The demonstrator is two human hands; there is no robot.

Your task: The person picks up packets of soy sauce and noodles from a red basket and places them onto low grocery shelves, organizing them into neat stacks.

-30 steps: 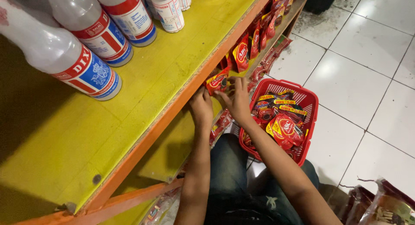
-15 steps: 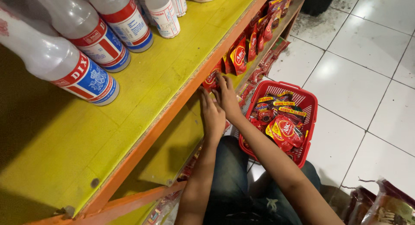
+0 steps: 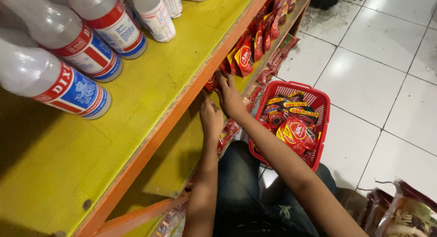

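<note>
Since a second ago, both hands (image 3: 221,107) reached deeper under the shelf (image 3: 182,105).

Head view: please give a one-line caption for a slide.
Both hands reach under the yellow shelf toward red sachets, a red basket beside.

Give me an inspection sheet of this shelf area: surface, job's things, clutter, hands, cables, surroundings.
Surface: yellow shelf board with orange edge, worn and chipped; a lower shelf beneath.
Job's things: red sachets lined up on the lower shelf; red basket on the floor holds more red and yellow sachets.
Clutter: clear bottles with red and blue labels lying on the top shelf; dark packets at lower right.
Hands: left hand and right hand reach under the shelf edge at the sachets; grip hidden.
Cables: nothing seen.
Surroundings: white tiled floor, grimy near the shelf.
</note>
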